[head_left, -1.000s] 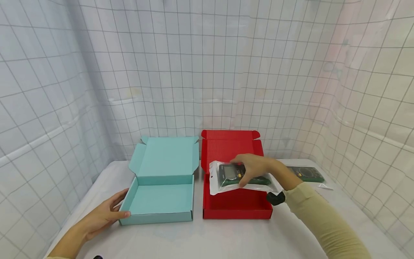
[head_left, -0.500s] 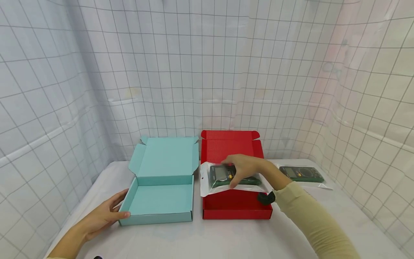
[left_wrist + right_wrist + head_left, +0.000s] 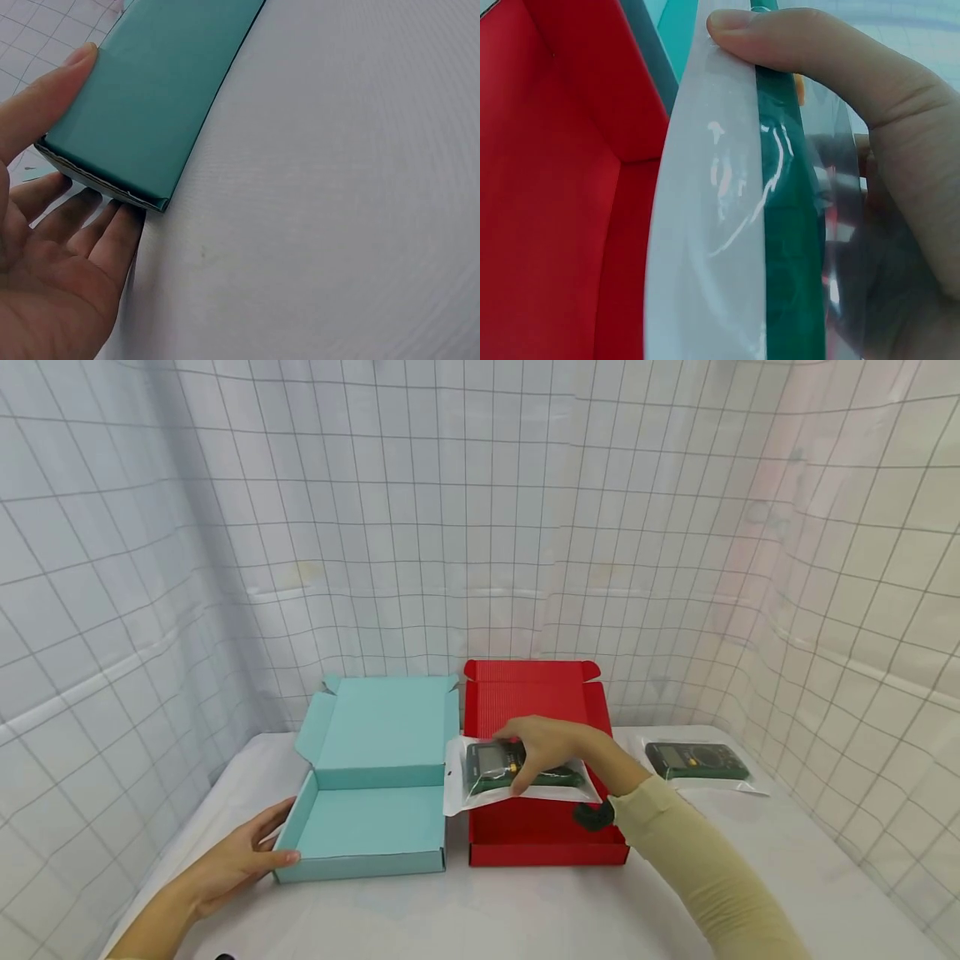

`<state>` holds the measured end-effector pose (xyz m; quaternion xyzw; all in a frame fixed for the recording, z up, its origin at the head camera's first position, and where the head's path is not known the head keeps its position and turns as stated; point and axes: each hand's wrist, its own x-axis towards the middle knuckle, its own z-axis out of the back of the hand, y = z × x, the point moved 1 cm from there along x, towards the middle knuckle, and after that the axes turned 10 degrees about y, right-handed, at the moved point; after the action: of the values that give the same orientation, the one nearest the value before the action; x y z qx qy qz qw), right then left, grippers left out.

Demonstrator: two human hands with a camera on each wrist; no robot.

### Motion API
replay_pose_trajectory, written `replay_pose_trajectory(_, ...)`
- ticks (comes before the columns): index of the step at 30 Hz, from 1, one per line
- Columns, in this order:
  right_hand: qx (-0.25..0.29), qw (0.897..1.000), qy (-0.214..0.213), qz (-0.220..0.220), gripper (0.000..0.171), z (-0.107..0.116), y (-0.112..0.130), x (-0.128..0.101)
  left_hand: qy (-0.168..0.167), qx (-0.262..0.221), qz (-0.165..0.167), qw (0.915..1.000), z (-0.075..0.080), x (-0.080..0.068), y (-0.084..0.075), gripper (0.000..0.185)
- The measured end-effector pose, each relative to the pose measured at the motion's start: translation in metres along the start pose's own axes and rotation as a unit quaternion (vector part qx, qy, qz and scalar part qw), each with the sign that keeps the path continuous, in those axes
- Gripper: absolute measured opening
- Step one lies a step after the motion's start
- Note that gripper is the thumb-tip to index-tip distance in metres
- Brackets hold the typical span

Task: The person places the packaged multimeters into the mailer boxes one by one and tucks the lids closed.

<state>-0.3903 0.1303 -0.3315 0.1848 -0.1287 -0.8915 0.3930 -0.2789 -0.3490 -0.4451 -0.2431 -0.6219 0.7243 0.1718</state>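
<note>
A green-and-black multimeter (image 3: 487, 764) in a clear bag with a white edge is tilted above the red box (image 3: 547, 854). My right hand (image 3: 543, 747) grips it from above, thumb on the near side. In the right wrist view the thumb presses the bag (image 3: 712, 187), and the other fingers are mostly hidden behind it. My left hand (image 3: 236, 864) holds the near left corner of the open light blue box (image 3: 360, 866). In the left wrist view the thumb rests on the edge of its wall (image 3: 142, 112), with the fingers against the side.
A second bagged multimeter (image 3: 697, 761) lies on the white-covered table (image 3: 420, 914) at the right. The raised lids of the light blue box (image 3: 390, 722) and the red box (image 3: 528, 697) stand at the back. Gridded white curtains (image 3: 450, 527) enclose the table.
My right hand has carried the bagged multimeter leftward over the red box, towards the light blue box. The left hand has stayed at the light blue box's corner.
</note>
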Motion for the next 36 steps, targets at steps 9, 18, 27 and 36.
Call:
replay_pose_trajectory(9, 0.005, 1.0, 0.003, 0.029, 0.088, -0.001, 0.014, 0.014, -0.004, 0.004, -0.006, 1.0, 0.0, 0.0, 0.002, 0.098)
replay_pose_trajectory(18, 0.001, 0.999, 0.006, 0.044, 0.093, -0.004, 0.025, 0.03, -0.005, 0.006, -0.01, 0.9999, -0.001, 0.0, 0.001, 0.098)
replay_pose_trajectory(27, -0.007, 0.998, 0.018, 0.062, 0.091, -0.01, 0.033, 0.046, -0.005, 0.005, -0.01, 0.9999, -0.001, 0.0, 0.0, 0.098)
replay_pose_trajectory(36, -0.019, 0.996, 0.028, 0.081, 0.088, -0.012, 0.046, 0.059, -0.005, 0.004, -0.009, 0.9999, -0.001, 0.001, 0.002, 0.099)
